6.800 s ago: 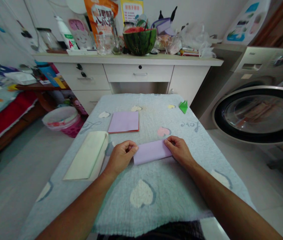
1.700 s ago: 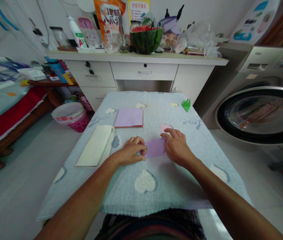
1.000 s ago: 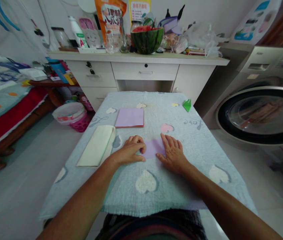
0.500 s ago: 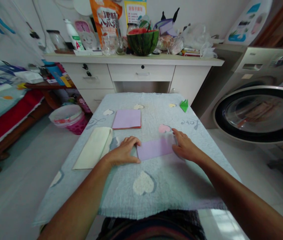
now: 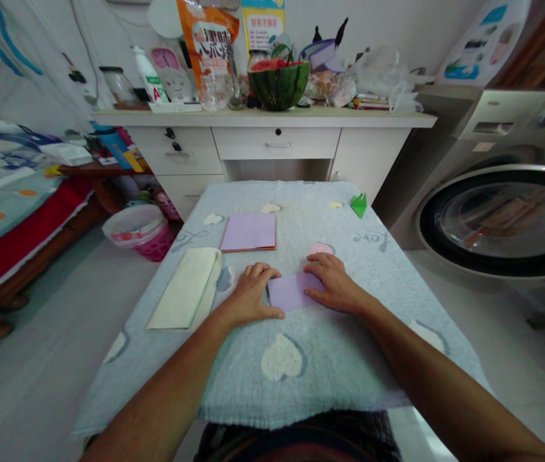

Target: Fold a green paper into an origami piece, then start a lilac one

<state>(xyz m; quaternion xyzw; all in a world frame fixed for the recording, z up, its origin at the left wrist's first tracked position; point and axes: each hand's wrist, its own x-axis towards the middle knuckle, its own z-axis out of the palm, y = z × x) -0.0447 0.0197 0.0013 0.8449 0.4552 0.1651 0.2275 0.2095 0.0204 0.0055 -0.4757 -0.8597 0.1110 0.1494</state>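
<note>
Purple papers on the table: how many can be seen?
2: a rectangle by the left hand and partly under the right hand; a square atop the stack farther back. More may be hidden inside.

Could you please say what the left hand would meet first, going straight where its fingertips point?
Skimming the purple paper, the left hand would probably meet the right hand first, though depth is unclear.

Soft indoor light casts faint shadows on the tablecloth [image 5: 344, 378], while wide-angle distortion stretches the edges.
</note>
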